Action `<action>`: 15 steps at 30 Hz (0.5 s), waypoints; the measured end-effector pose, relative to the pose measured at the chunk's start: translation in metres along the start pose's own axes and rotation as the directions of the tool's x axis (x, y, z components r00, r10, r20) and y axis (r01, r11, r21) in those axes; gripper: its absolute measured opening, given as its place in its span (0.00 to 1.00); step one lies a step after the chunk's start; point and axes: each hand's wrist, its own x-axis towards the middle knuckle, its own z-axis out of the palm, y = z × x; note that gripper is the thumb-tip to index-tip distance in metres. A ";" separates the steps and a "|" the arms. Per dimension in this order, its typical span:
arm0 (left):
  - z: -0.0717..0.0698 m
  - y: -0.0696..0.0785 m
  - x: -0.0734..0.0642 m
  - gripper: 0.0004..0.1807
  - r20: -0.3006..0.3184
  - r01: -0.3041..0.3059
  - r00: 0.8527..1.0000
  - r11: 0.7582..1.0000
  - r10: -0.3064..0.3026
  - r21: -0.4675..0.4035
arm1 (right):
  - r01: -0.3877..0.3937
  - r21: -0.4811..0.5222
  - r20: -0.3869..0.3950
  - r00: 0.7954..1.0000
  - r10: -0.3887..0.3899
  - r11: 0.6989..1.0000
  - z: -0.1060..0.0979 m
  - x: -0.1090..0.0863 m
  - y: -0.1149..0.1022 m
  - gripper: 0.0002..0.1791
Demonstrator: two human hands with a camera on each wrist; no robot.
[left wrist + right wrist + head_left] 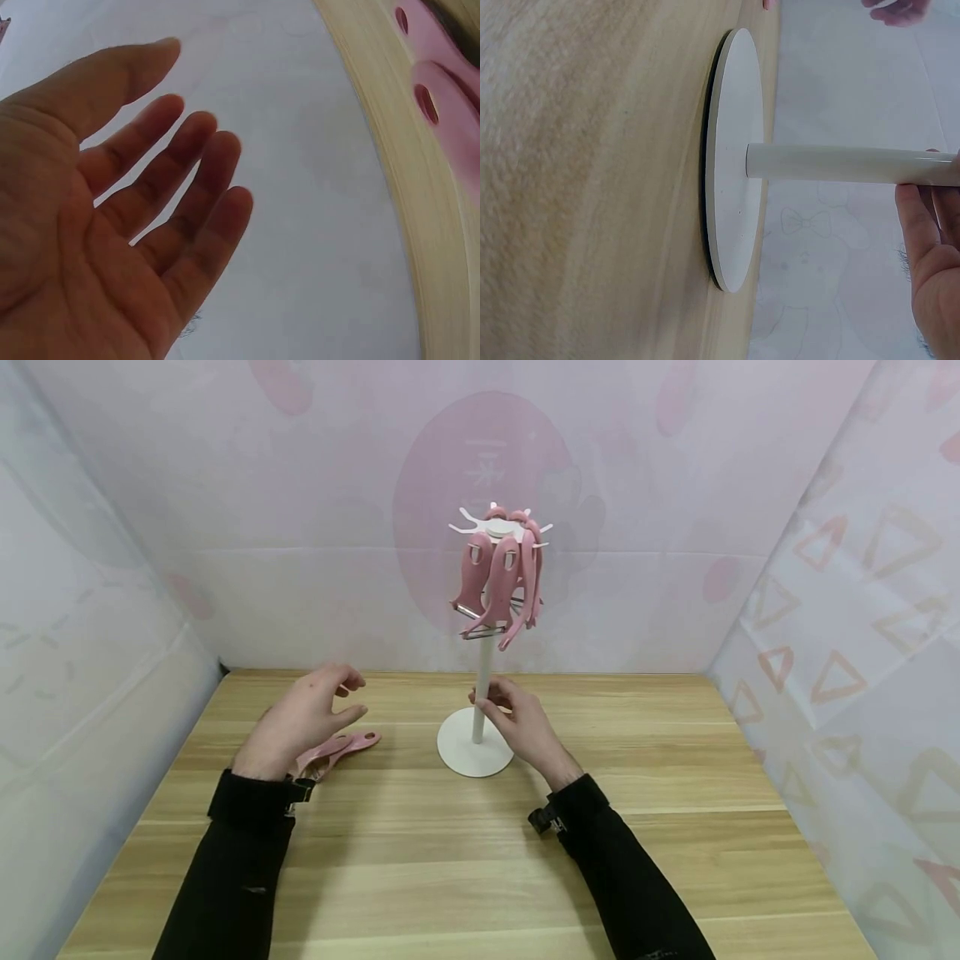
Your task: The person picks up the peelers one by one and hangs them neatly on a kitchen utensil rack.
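Note:
A white stand (479,727) has a round base, a thin pole and a crown of hooks on top. Several pink peelers (501,578) hang from its hooks by the holes in their handles. My right hand (527,731) holds the lower pole between thumb and fingers; in the right wrist view the pole (832,162) meets those fingers. To the left, my left hand (303,714) hovers with loosely bent fingers, holding nothing. Below it, pink peelers (363,741) lie overlapped on the table, partly hidden by that hand. Two handles (450,131) show in the left wrist view.
The wooden table (660,760) ends at a pale printed cloth wall (637,610) behind the stand. More cloth walls rise at the left and right sides. Bare hooks (467,529) stick out at the left of the crown.

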 end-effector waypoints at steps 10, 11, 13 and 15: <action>-0.003 -0.018 -0.006 0.23 0.159 0.062 0.984 0.992 -0.079 0.114 | -0.003 -0.014 -0.004 1.000 0.003 1.000 0.001 0.000 0.001 0.20; -0.003 -0.019 -0.006 0.23 0.173 0.071 0.981 0.990 -0.091 0.119 | -0.004 -0.014 -0.004 1.000 0.004 1.000 0.001 0.000 0.001 0.20; -0.002 -0.022 -0.006 0.22 0.201 0.083 0.974 0.988 -0.108 0.128 | -0.009 -0.015 -0.004 1.000 0.009 1.000 0.001 0.000 0.001 0.20; -0.002 -0.026 -0.006 0.22 0.225 0.102 0.965 0.985 -0.131 0.135 | -0.011 -0.015 -0.006 1.000 0.010 1.000 0.001 0.000 0.000 0.19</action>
